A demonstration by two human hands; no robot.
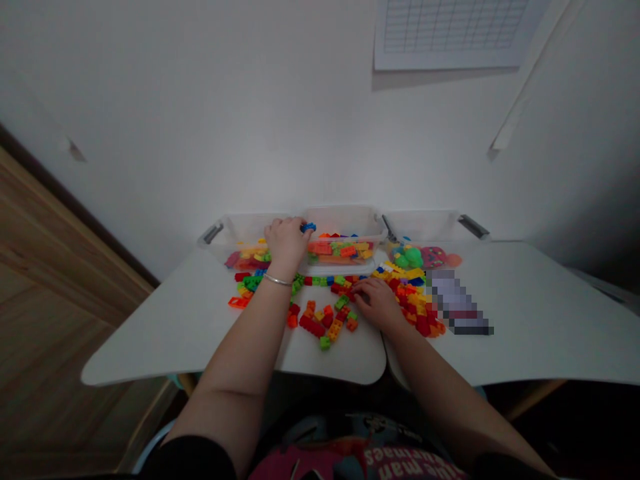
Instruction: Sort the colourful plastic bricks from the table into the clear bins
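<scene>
My left hand (287, 243) is raised over the clear bins and pinches a blue toy brick (309, 227) near the rim of the middle bin (345, 215). Orange, green, yellow and red bricks lie inside that bin. Lower and to the right, my right hand (377, 302) rests among loose bricks on the white table, its thumb and fingers closed about a red toy brick (353, 291). Part of that brick is hidden by the fingers. In front of the hands lie scattered bricks, among them a long red brick (312, 325) and a green brick (325, 343).
The left bin (240, 227) holds yellow and pink pieces; the right bin (425, 223) has green and pink toys. A heap of red and yellow bricks (423, 317) sits beside a pixelated object (457, 300). A wall stands behind. Two tabletops (170, 333) meet at a seam.
</scene>
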